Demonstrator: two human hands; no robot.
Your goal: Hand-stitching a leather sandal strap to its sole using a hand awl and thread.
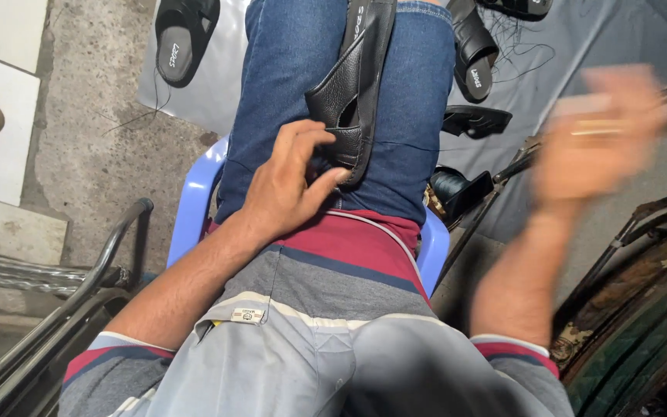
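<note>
A black sandal (357,85) lies lengthwise on my lap, over blue jeans (303,69). My left hand (295,181) grips the near end of that sandal, fingers curled around its strap and sole. My right hand (600,135) is raised to the right, badly blurred; it seems to pinch a thin stick-like thing, but the blur hides what it is. I sit on a pale blue plastic chair (194,201).
More black sandals lie on a grey sheet on the floor: one (183,38) at upper left, others (472,58) at upper right. A metal frame (79,293) stands at left, dark rods and a rusty machine (642,293) at right.
</note>
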